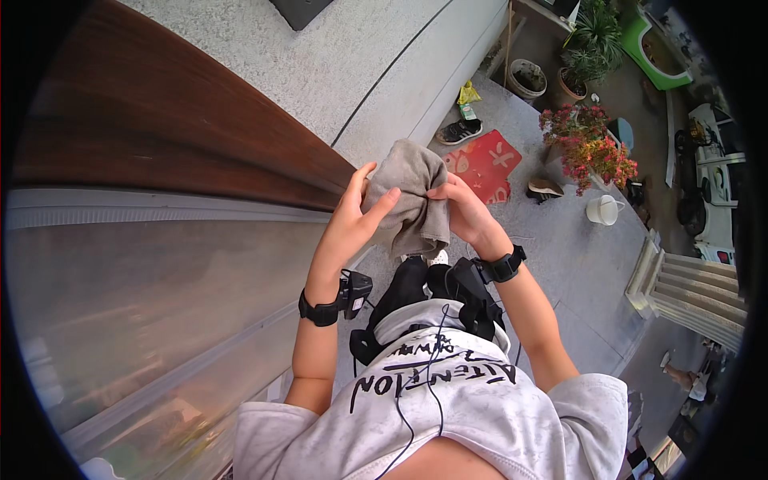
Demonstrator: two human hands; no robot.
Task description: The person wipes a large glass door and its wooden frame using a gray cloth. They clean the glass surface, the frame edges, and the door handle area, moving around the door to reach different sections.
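Note:
A bunched grey cloth (408,192) is held up between my two hands, above my feet. My left hand (354,219) grips its left side, with the thumb lying over the front of the fabric. On the right side, my right hand (471,213) pinches a fold between thumb and fingers. One end of the cloth hangs down between the hands. Each wrist wears a black strap; a black device is attached at the left one and another is near the right one. The fingers behind the cloth are partly hidden.
A brown wooden door frame (210,114) and a glazed panel (150,288) stand close on the left. On the floor are a red mat (483,165), shoes (459,131) and a white bucket (603,210). Flowering plants (588,144) stand at the right, near steps (690,294).

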